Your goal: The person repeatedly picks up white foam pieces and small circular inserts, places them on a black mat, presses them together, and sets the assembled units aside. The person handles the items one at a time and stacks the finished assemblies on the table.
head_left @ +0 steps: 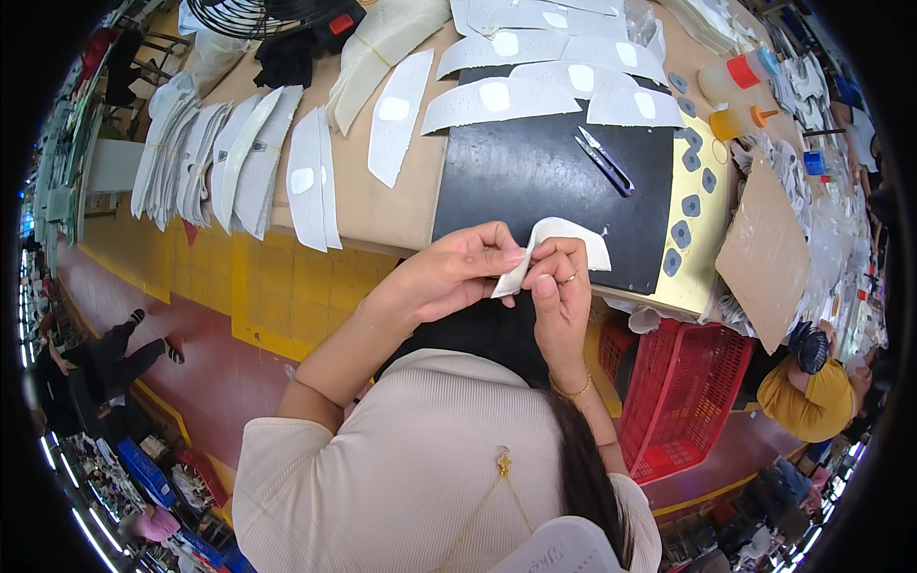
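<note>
My left hand (460, 271) pinches one end of a white curved piece of fabric or padded sheet (581, 234). My right hand (562, 291) is closed on the same piece close by, so the held end is folded up between the two hands. The rest of the piece bends away to the right, over the near edge of a black mat (544, 172). On the mat beyond my hands lie thread snips (606, 164) with dark handles and their blades pointing away to the left. Rows of similar white panels (521, 105) with bright white patches cover the mat's far part.
Bundled white panels (172, 153) line the table's left edge. At right are a yellow board (695, 263) with several grey pieces, a red-banded bottle (735, 76), an orange-capped glue bottle (740, 122) and a cardboard sheet (764, 248). A red crate (683, 411) stands below; people work nearby.
</note>
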A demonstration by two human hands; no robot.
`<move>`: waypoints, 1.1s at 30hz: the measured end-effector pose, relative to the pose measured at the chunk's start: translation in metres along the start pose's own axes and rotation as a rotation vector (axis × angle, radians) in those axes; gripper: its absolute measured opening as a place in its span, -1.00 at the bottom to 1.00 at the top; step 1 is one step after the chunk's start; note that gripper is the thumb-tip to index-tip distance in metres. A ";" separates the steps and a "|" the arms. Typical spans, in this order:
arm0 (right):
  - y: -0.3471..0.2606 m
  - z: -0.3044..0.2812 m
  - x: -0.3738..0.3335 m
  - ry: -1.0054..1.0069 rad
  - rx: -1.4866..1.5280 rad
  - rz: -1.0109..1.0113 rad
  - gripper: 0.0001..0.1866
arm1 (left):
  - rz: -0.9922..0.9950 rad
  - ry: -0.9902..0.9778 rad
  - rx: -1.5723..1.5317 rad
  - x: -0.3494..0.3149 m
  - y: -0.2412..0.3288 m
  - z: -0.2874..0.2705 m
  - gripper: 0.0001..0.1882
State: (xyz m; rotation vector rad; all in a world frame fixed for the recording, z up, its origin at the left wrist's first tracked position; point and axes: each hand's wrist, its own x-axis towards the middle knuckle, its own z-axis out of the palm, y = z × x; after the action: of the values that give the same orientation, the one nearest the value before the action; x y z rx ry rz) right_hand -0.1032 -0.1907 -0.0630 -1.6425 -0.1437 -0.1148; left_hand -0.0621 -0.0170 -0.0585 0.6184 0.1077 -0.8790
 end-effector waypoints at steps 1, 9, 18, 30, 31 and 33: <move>-0.001 -0.001 -0.001 0.003 0.008 0.008 -0.58 | -0.008 -0.012 -0.002 0.000 -0.001 0.001 -0.84; -0.005 -0.008 -0.004 -0.013 -0.116 -0.005 -0.62 | 0.013 -0.030 0.072 0.001 -0.005 0.012 -0.82; -0.008 -0.017 -0.011 -0.073 0.167 0.164 -0.78 | 0.028 -0.055 0.139 -0.001 -0.009 0.012 -0.89; 0.013 -0.047 -0.003 -0.062 0.305 0.149 -0.74 | 0.101 0.312 0.493 -0.021 0.015 0.003 -0.73; 0.016 -0.047 -0.004 -0.078 0.290 0.183 -0.73 | 0.095 0.341 0.603 -0.019 0.016 0.004 -0.73; 0.013 -0.042 -0.005 -0.108 0.188 0.235 -0.69 | 0.090 0.349 0.792 -0.019 0.015 0.009 -0.68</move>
State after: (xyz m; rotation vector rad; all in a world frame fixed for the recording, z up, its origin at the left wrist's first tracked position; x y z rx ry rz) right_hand -0.1058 -0.2339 -0.0738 -1.4664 -0.0413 0.1629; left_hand -0.0642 -0.0012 -0.0380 1.5055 0.0410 -0.7016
